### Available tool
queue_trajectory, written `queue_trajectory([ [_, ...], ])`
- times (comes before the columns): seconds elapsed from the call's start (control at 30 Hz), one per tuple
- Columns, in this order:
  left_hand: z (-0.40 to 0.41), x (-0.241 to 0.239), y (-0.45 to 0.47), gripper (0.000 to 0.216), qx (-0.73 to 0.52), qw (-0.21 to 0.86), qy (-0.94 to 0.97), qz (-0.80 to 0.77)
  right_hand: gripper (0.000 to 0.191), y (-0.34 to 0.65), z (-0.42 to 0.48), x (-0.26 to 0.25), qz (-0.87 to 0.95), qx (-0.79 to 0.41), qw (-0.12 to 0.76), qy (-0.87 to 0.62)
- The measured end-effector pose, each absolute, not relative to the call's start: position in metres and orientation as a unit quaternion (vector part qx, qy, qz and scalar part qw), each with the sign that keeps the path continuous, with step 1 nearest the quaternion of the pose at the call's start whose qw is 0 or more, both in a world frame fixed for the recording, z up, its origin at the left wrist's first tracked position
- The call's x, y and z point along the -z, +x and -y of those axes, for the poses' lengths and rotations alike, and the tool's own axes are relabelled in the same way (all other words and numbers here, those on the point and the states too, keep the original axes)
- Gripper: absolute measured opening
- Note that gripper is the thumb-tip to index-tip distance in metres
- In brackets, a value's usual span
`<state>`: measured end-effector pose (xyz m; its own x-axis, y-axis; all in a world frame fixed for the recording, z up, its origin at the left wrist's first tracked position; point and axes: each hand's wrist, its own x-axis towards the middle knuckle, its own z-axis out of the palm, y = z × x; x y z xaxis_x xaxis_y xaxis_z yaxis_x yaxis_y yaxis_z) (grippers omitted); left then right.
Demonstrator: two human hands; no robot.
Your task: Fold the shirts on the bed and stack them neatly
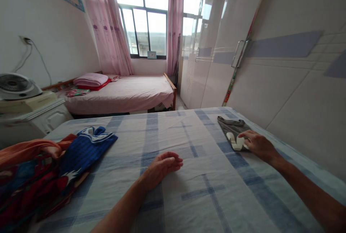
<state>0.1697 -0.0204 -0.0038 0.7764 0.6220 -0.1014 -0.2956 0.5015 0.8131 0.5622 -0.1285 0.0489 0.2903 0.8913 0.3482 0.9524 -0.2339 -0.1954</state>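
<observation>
My right hand [256,146] rests over the lower right part of a folded dark grey shirt [228,124] with a white print. Its fingers are bent but loose, with no cloth visibly gripped. Over the middle of the bed my left hand [163,166] hovers or lies lightly, palm turned inward, fingers loosely curved and holding nothing. Further left lies a blue garment [83,150] with a white-striped neckline, beside and partly on a heap of orange and red clothes [29,161].
The bed carries a blue-and-white checked sheet [178,132]. Behind it stands a second bed [135,89] with folded pink bedding [90,79]. A glossy wardrobe [216,45] lines the right side. At left, a fan [18,85] sits above a white cabinet [35,121].
</observation>
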Motion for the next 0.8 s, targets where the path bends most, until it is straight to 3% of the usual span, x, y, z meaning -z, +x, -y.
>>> queue_trajectory([
  [0.23,0.028,0.005,0.176,0.022,-0.316,0.813,0.443,-0.205,0.031,0.419,0.06,-0.021,0.683,-0.075,0.291,-0.666],
  [0.33,0.011,-0.006,0.167,0.007,-0.33,0.648,0.598,-0.335,0.031,0.379,0.042,-0.005,0.697,-0.116,0.319,-0.632],
  [0.43,-0.016,-0.033,0.132,0.017,-0.336,0.421,0.686,-0.49,0.031,0.366,0.033,0.01,0.69,-0.11,0.342,-0.629],
  [0.6,-0.048,-0.072,0.032,0.029,-0.395,0.161,0.634,-0.645,0.028,0.373,0.029,0.025,0.702,-0.084,0.347,-0.616],
  [0.8,-0.05,-0.069,-0.031,0.022,-0.369,0.046,0.572,-0.731,0.026,0.376,0.028,0.035,0.728,-0.07,0.31,-0.607],
])
